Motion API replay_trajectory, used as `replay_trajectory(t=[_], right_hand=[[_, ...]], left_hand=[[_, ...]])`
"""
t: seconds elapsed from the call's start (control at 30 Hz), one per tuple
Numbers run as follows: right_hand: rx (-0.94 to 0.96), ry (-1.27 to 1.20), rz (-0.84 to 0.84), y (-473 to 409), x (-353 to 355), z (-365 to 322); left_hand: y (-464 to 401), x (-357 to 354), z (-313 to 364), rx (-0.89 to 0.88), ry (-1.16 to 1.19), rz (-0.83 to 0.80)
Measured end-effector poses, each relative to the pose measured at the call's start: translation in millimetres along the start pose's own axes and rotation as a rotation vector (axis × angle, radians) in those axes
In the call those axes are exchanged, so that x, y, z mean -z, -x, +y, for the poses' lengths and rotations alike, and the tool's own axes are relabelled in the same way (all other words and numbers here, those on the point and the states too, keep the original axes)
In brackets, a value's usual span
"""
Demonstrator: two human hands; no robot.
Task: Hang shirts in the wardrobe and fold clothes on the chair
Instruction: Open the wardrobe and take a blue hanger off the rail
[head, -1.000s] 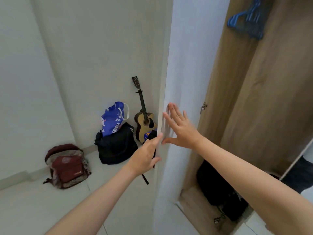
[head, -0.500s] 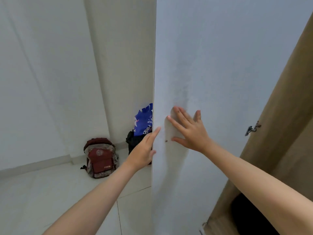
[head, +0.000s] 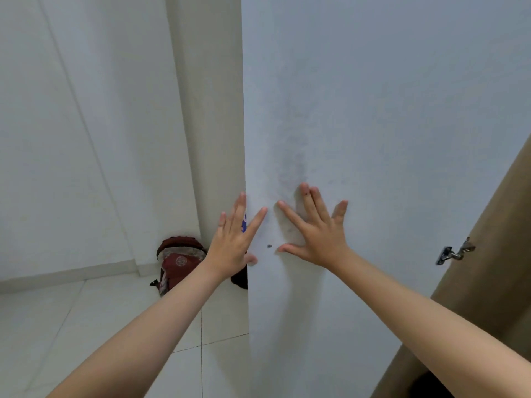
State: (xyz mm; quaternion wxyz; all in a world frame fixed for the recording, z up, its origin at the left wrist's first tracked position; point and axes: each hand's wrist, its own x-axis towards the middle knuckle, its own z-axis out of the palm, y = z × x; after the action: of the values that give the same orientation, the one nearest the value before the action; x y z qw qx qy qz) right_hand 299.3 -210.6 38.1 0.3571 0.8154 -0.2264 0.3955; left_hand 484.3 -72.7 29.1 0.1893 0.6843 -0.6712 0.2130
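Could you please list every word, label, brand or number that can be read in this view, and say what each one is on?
No text here can be read.
Red backpack on the floor: a round pale emblem on its front pocket, too small and blurred to read.
Blue item showing at the door edge behind the left hand: white markings, mostly hidden, unreadable.
White wardrobe door, under the right hand: smudges and one small dark spot, no lettering.

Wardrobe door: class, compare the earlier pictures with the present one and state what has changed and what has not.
The door has swung across the view and now hides the guitar, the hangers and nearly all of the wardrobe inside. The left hand has let go of the door's edge and opened, fingers straight. The right hand still presses flat on the door. The backpack stays on the floor.
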Motion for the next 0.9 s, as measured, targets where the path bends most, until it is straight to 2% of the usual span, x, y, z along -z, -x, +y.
replay_trajectory(t=[0.1, 0.37, 0.57, 0.7, 0.9], right_hand=[[-0.014, 0.008, -0.053, -0.6, 2.5, -1.9], [-0.003, 0.015, -0.195, -3.6, 29.1, -5.5], [-0.004, -0.190, -0.181, -5.1, 69.5, 5.1], [-0.067, -0.192, -0.200, 5.7, 103.1, 34.3], [-0.272, -0.097, -0.208, 44.7, 172.8, 112.9]], left_hand=[[0.3, 2.8, 1.0, -0.006, -0.134, -0.039], [8.1, 17.5, 20.2, 0.057, -0.170, -0.040], [12.3, 29.6, 45.9, 0.082, -0.030, 0.043], [-0.5, 41.9, 76.3, -0.036, 0.081, 0.113], [-48.5, 64.3, 151.3, -0.232, 0.245, 0.191]])
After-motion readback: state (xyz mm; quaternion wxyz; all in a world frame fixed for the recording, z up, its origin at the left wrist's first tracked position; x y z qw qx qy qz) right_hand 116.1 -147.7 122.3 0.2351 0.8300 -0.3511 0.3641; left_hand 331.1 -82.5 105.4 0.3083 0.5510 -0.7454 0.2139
